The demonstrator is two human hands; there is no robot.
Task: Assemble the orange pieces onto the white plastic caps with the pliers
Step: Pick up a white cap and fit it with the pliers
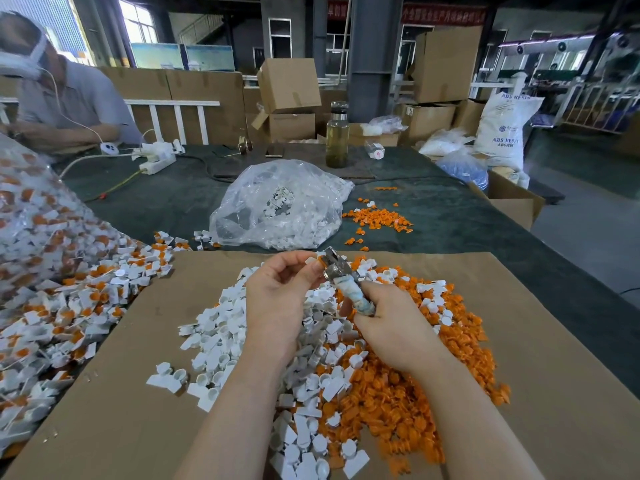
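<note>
My right hand (384,320) grips the wrapped handles of the pliers (341,275), whose metal jaws point up and left. My left hand (277,296) pinches a white plastic cap (310,260) right at the jaws. Whether an orange piece sits in the jaws cannot be told. Below both hands, a pile of white caps (221,334) lies on the cardboard sheet (145,403), and a pile of orange pieces (408,386) lies to its right.
Assembled white-and-orange caps (79,306) spill from a clear bag at the left. A clear bag of white caps (277,206) and loose orange pieces (375,216) lie beyond the cardboard. A glass bottle (337,136), power strip and boxes stand farther back. Another person sits at the far left.
</note>
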